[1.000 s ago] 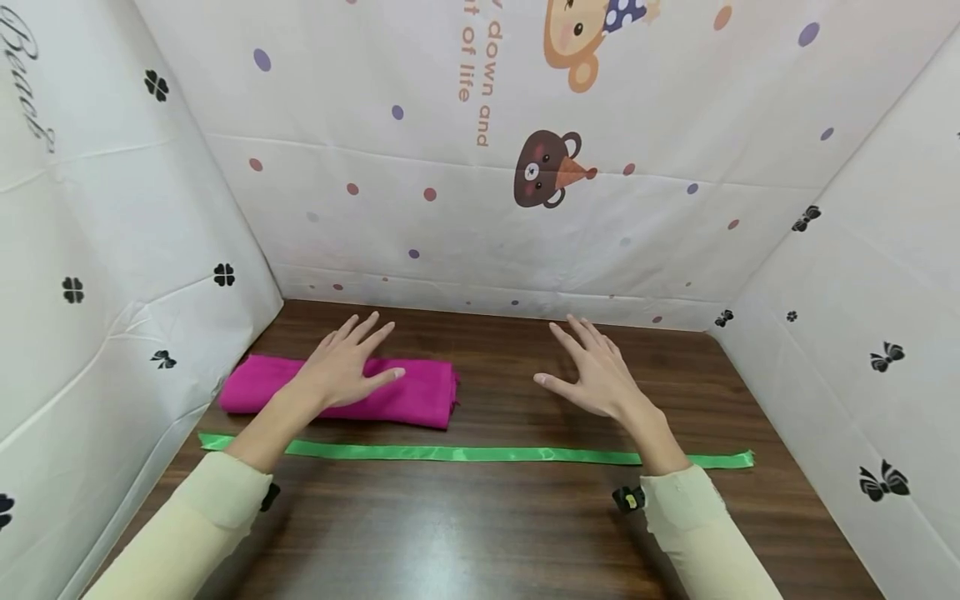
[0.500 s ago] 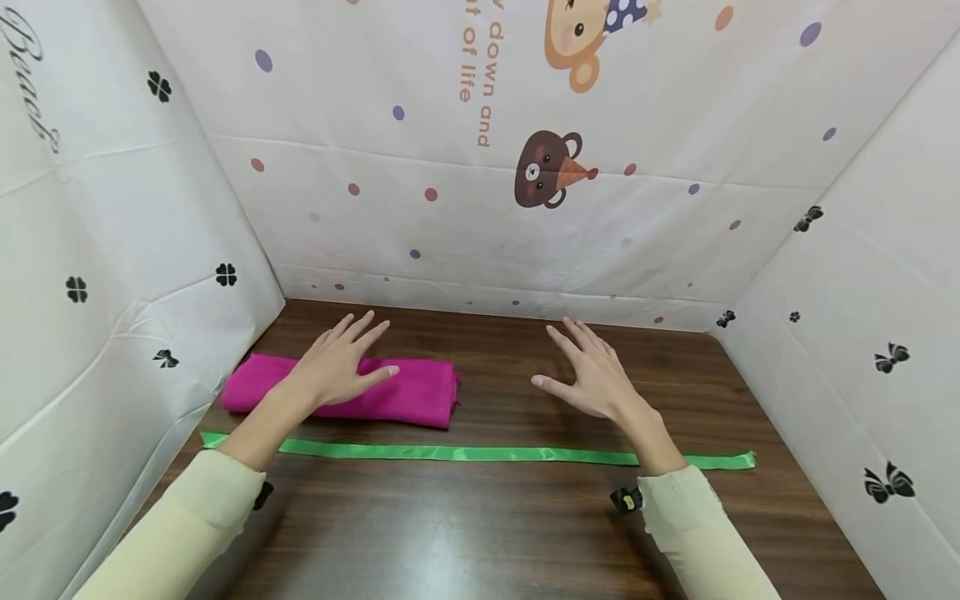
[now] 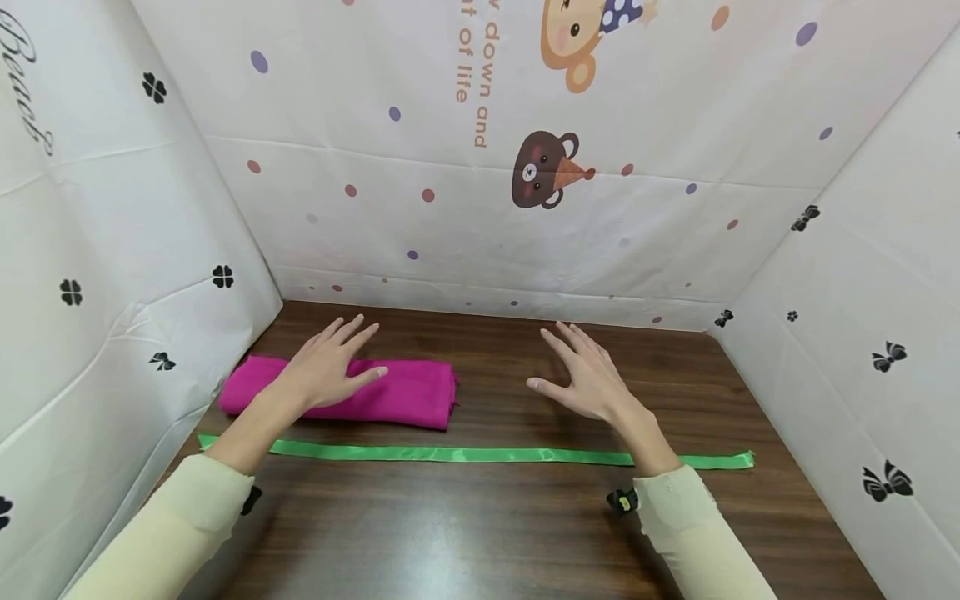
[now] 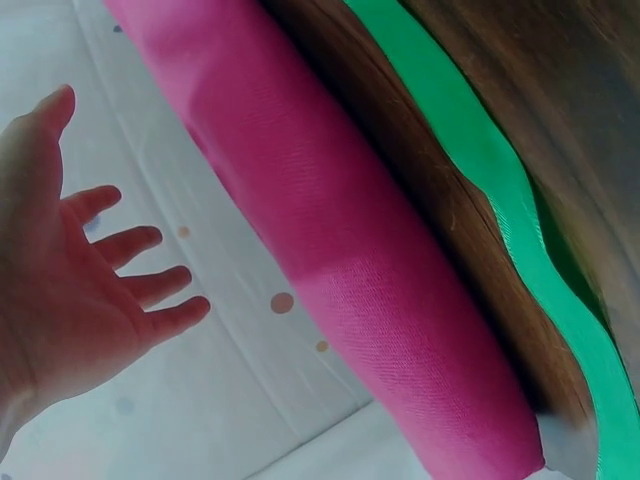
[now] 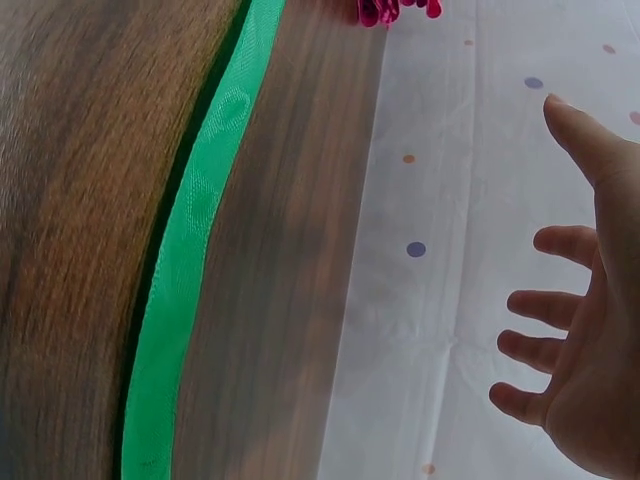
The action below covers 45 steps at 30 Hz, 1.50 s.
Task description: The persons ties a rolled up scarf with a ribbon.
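A magenta cloth [image 3: 405, 395], rolled or folded into a long bundle, lies on the left half of the table. Nearer the person, a green ribbon [image 3: 457, 454] stretches left to right across the wood. Over the cloth's left part hovers my left hand [image 3: 324, 371], fingers spread and holding nothing; the left wrist view shows its palm apart from the cloth [image 4: 320, 220]. My right hand [image 3: 588, 379] hovers to the right of the bundle with fingers spread, also holding nothing. Both forearms pass above the ribbon and hide short stretches of it.
The dark wooden table [image 3: 480, 533] is bounded by a white printed back sheet [image 3: 337, 225]. White side sheets stand at the left [image 3: 112, 208] and right [image 3: 862, 292]. A small black device [image 3: 622, 501] shows at the right wrist.
My left hand has drifted slightly left over the cloth. The right hand has shifted a little left and toward the person. The cloth and ribbon stay where they were.
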Each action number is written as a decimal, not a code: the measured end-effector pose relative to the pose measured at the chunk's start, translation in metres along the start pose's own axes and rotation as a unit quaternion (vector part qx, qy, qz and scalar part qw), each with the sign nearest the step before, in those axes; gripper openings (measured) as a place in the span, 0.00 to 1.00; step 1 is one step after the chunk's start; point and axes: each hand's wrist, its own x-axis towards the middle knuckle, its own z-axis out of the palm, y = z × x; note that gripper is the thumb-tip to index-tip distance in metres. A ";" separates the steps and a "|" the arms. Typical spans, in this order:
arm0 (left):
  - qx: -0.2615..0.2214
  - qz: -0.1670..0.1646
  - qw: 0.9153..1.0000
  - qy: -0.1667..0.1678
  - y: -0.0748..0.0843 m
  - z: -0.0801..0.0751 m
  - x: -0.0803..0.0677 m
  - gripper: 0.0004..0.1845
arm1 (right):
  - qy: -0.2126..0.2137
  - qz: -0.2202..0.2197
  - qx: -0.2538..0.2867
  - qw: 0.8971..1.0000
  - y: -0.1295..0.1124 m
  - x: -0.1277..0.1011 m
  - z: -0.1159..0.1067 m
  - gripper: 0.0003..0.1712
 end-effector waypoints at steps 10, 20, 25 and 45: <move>-0.007 0.007 1.000 0.002 -0.008 0.000 -0.004 0.47 | 0.002 -0.009 -0.002 1.000 -0.003 0.003 0.005 0.54; -0.008 0.009 1.000 0.004 -0.017 0.000 -0.007 0.43 | 0.000 -0.017 0.006 1.000 -0.010 0.008 0.006 0.53; -0.004 0.008 1.000 0.006 -0.020 -0.001 -0.007 0.44 | -0.003 -0.016 0.006 1.000 -0.012 0.009 0.005 0.53; -0.015 -0.004 1.000 0.001 -0.032 -0.002 -0.009 0.45 | 0.005 -0.019 0.024 1.000 -0.021 0.016 0.013 0.53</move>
